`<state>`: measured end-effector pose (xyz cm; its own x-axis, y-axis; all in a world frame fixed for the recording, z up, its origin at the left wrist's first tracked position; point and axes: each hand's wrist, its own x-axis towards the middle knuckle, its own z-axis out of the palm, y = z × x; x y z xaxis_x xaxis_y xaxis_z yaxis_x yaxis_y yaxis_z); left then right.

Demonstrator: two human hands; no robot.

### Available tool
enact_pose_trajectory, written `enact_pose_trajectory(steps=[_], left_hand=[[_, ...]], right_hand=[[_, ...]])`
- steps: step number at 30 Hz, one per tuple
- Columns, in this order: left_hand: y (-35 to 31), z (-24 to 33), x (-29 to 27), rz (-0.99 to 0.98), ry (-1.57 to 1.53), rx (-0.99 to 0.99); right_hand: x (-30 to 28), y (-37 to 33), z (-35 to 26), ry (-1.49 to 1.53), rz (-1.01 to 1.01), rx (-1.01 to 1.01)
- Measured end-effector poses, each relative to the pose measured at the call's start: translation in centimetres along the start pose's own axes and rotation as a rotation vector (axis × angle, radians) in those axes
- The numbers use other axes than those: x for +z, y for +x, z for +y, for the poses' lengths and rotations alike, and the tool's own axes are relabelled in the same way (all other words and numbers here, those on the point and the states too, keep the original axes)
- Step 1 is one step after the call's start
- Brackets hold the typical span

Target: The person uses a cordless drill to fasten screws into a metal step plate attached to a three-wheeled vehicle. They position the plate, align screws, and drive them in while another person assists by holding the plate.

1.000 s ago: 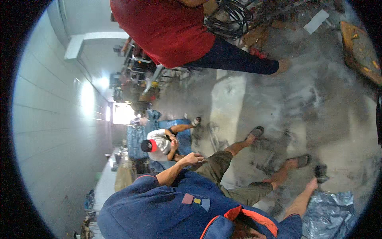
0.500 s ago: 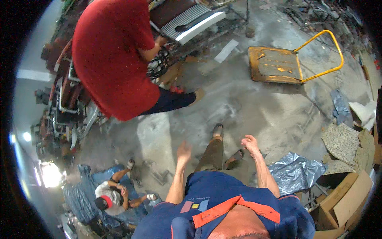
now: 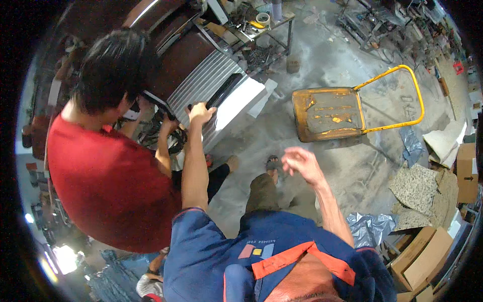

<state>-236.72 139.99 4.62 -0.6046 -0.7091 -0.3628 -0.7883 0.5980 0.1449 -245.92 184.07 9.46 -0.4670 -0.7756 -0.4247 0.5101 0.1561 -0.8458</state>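
Observation:
My left arm reaches forward. My left hand (image 3: 201, 114) rests at the near end of a long black bar (image 3: 225, 90), its fingers bent around it. The bar lies along the white edge strip (image 3: 236, 104) of a silvery ribbed panel (image 3: 193, 80). To the left, a person in a red shirt (image 3: 108, 191) bends over a bundle of dark cables (image 3: 177, 140), with a hand on it. My right hand (image 3: 303, 165) hangs in the air over the floor, loosely curled with fingers apart, slightly blurred and holding nothing.
A worn yellow platform trolley (image 3: 329, 113) stands on the concrete floor ahead right. A small table (image 3: 282, 21) with tape rolls is at the back. Cardboard boxes (image 3: 422, 256), grey plastic sheeting (image 3: 371, 227) and foam pieces (image 3: 415, 189) lie at right. Another person (image 3: 151, 284) sits lower left.
I have moved closer to the ribbed panel and the person in red. My left hand has gone forward from mid-air onto the black bar. My right hand stays raised and has moved slightly left.

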Motion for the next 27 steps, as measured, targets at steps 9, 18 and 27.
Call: enact_pose_trajectory(steps=[9, 18, 27], left_hand=[[0.7, 18.1, -3.8, 0.437, -0.047, 0.069], [12.5, 25.7, -5.3, 0.137, -0.144, 0.185], [26.3, 23.4, -4.0, 0.112, -0.398, 0.01]], right_hand=[[8.7, 29.8, -13.6, -0.63, 0.396, -0.07], [-0.8, 46.8, -15.6, -0.36, 0.16, 0.107], [-2.9, 64.6, -8.9, -0.352, -0.093, -0.236]])
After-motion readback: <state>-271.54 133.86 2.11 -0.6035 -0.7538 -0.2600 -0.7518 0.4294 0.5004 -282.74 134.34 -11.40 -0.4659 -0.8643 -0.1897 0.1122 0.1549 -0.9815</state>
